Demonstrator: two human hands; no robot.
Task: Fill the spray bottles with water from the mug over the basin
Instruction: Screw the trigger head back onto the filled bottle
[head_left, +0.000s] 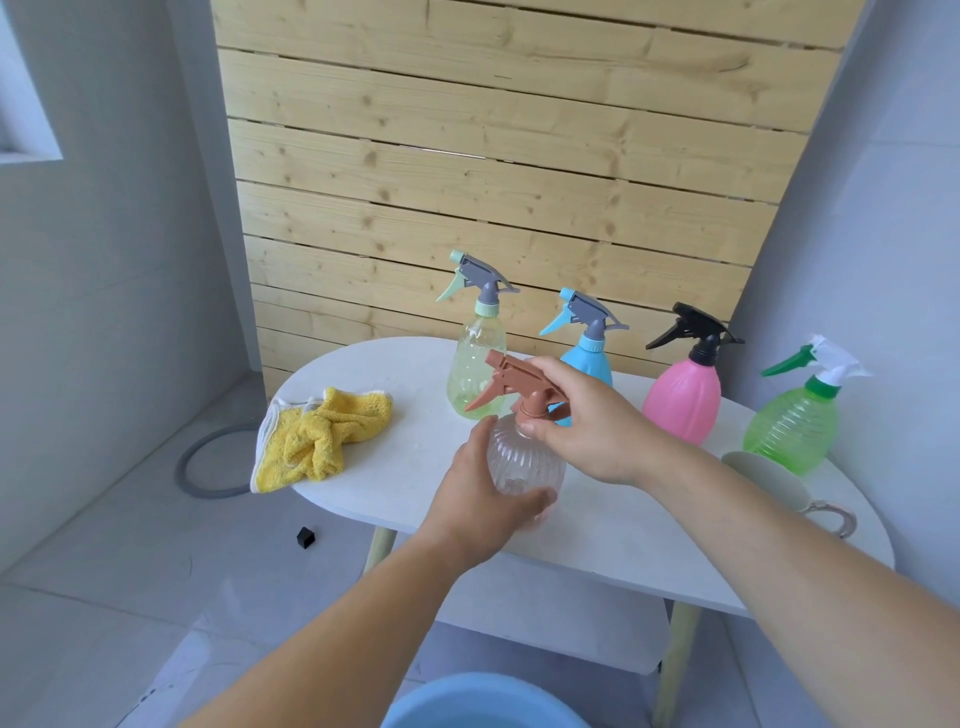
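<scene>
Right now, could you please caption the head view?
Left hand holds clear bottle; right hand grips its brown sprayer.

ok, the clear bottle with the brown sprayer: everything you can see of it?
The clear bottle is ribbed, round-bodied, see-through plastic, upright over the white table near its front edge; its base is hidden. A brown trigger head sits on its neck, nozzle pointing left. The left hand wraps the body; the right hand grips the collar and head. No water level shows.

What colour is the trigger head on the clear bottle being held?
Reddish brown: the trigger head of the clear bottle, best in the head view.
</scene>
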